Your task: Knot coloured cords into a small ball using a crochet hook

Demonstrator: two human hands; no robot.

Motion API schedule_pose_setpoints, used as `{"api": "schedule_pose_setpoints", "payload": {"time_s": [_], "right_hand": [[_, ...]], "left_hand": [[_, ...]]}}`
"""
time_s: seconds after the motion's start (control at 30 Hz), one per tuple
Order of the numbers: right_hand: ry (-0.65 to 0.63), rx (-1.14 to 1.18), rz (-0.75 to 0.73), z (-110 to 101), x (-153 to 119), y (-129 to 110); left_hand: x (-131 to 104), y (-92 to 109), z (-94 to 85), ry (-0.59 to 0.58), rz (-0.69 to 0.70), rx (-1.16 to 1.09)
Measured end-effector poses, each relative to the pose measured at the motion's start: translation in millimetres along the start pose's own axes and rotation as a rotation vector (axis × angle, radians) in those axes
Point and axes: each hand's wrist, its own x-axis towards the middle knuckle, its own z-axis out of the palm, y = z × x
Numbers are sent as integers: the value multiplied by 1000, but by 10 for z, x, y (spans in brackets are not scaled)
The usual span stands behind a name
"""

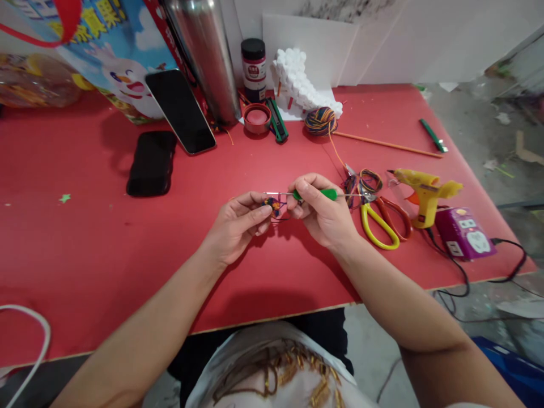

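My left hand (249, 218) pinches a small crocheted piece (272, 206) of dark blue, orange and purple yarn. In my right hand (321, 207) is a crochet hook (328, 194) with a green grip. Its metal tip points left and lies at the crocheted piece, with a loop of yarn around the shaft. Just right of my right hand lie a loose bundle of the same yarn (371, 181) and scissors (379, 226) with one yellow and one red handle. Farther back is a yarn ball (321, 121), an orange strand running from it toward the bundle.
A yellow glue gun (427, 195) and a purple box (465, 232) with black cables stand at the right. A thin stick (389, 144) lies behind. Two phones, one here (181, 110), a steel flask (208, 59), a jar (254, 69) and a green cutter (277, 120) are at the back left.
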Motion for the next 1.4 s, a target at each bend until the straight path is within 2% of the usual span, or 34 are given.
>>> {"api": "schedule_pose_setpoints", "payload": {"time_s": [0.43,0.73,1.03,1.27,1.4], "right_hand": [[-14,-15,19,7,-1,-14],[-3,-24,11,2,-14,-16],[-95,-60,-111,-59,-32,65],[-219,-103,-104,-76,-51,94],[-219,-98,-105,-49,-56,94]], "left_hand": [[-17,40,27,-53,-63,-15],[-36,59,55,-117,-104,-107],[-79,79,86,-142,-37,-104],[-73,43,79,-101,83,71],[-76,40,76,-63,136,108]]}}
